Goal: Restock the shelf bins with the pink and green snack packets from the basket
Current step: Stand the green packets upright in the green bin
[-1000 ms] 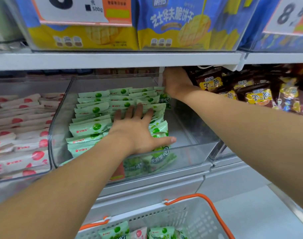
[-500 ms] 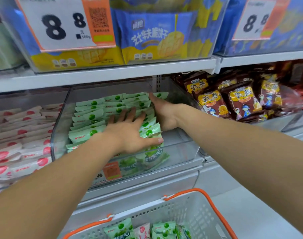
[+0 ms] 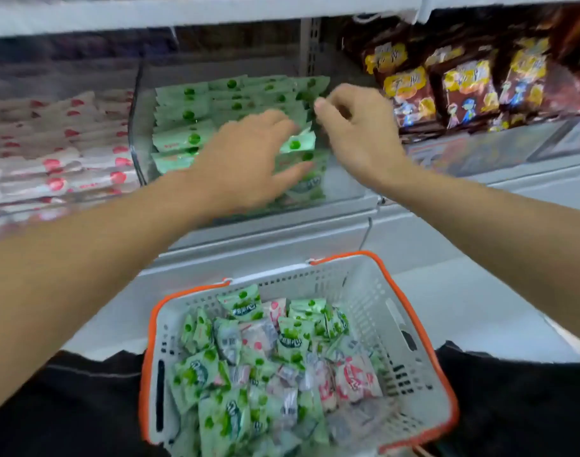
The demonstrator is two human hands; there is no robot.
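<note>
Rows of green packets (image 3: 183, 127) fill the clear shelf bin (image 3: 136, 133) in the middle of the shelf. My left hand (image 3: 245, 159) lies over the front right packets with its fingers stretched out, touching them. My right hand (image 3: 358, 130) hovers at the bin's right side with loosely curled fingers, and I see nothing in it. Pink packets (image 3: 57, 166) are stacked in the bin to the left. Below, the grey basket (image 3: 364, 291) with an orange rim holds several green packets (image 3: 222, 420) and pink packets (image 3: 354, 377) in a loose pile.
Brown snack bags (image 3: 463, 90) fill the bin to the right. A white shelf board (image 3: 183, 11) runs close above the bins. A grey ledge (image 3: 282, 239) juts out under them. Black-clothed legs (image 3: 513, 407) flank the basket.
My right hand has drawn back from the rear of the green bin to its right side. My left hand stays on the green packets. The view has tipped down, showing the basket's contents.
</note>
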